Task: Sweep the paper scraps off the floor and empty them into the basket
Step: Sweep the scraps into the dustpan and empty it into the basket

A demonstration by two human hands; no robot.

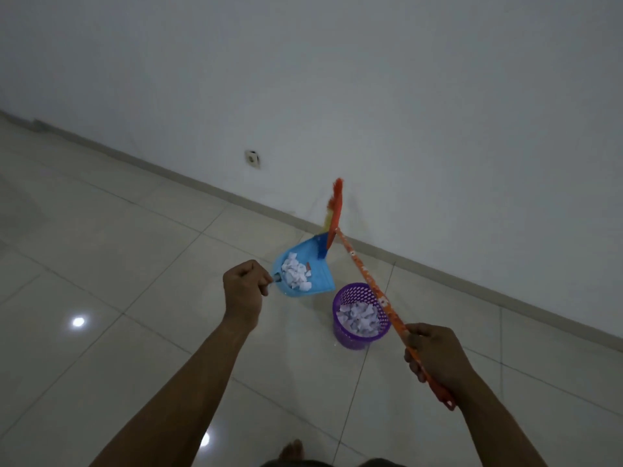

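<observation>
Left hand [242, 289] fingers [260, 282] curled round dustpan [322, 278] of scraps [296, 276] | right hand [435, 352] grips broom [357, 262] | risk: tipping short of basket [350, 338] spills scraps on floor

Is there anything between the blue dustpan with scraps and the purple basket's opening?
Nothing lies between dustpan and basket. The broom handle in the right hand crosses only the basket's right rim.

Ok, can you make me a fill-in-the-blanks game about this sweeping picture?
The left hand holds a blue plastic dustpan full of white paper ____.
The right hand grips the long orange ____.
The round plastic mesh basket is coloured ____.
Missing words: scraps, broom, purple.
</observation>
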